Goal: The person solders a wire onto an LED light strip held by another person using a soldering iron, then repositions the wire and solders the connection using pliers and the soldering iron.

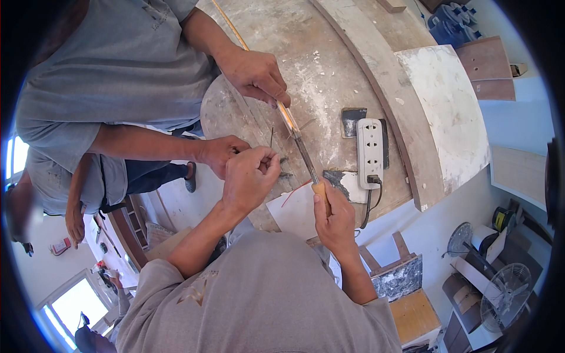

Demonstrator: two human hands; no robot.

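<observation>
My right hand (336,220) is closed round the wooden handle of a soldering iron (306,157). The iron's metal shaft points up and away, its tip at the end of a narrow yellowish strip (285,115). A co-worker's hand (256,76) grips that strip from above. To the left, my left hand (250,179) is closed in a pinch, thumb against fingers; what it holds is too small to make out. A thin dark wire (272,137) stands up just beyond its fingers. Close by is the co-worker's other hand (220,154), fingers curled, almost touching mine.
On the worn table (329,65) a white power strip (369,153) lies right of the iron, with a black plug in it. A long curved board (388,88) runs down the right side. A thin red wire (294,193) lies near the front edge. A fan (506,297) stands lower right.
</observation>
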